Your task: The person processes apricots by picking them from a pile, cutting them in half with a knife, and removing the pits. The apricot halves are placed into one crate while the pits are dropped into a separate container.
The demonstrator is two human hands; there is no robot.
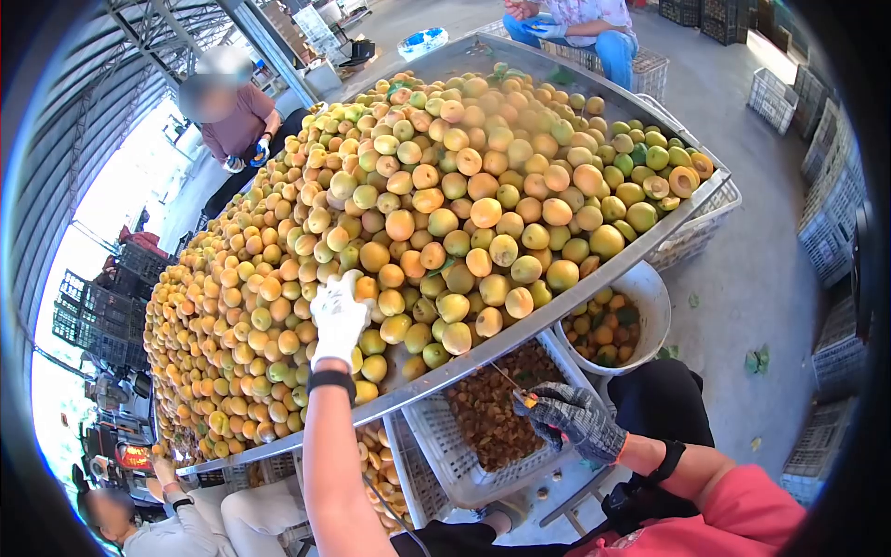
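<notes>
A big heap of yellow-orange and greenish apricots point(485, 213) covers a metal-rimmed table point(594, 288). My left hand point(340, 317), in a white glove, reaches onto the near side of the heap; its fingers are spread over the fruit, and an apricot lies beside the thumb. In a grey glove, my right hand point(577, 422) is closed around the orange-yellow handle of a small knife point(529, 400), its thin blade pointing up and left. Below the knife is a pale plastic basket point(455, 469) holding many brown apricot pits point(497, 399).
A white bucket point(657, 306) of apricots stands right of the basket. Apricot halves point(379, 459) fill a crate under the table edge. Other people sit around the table: one far left point(232, 121), one at the back point(585, 28), one lower left point(167, 529). Crates point(831, 223) are stacked right.
</notes>
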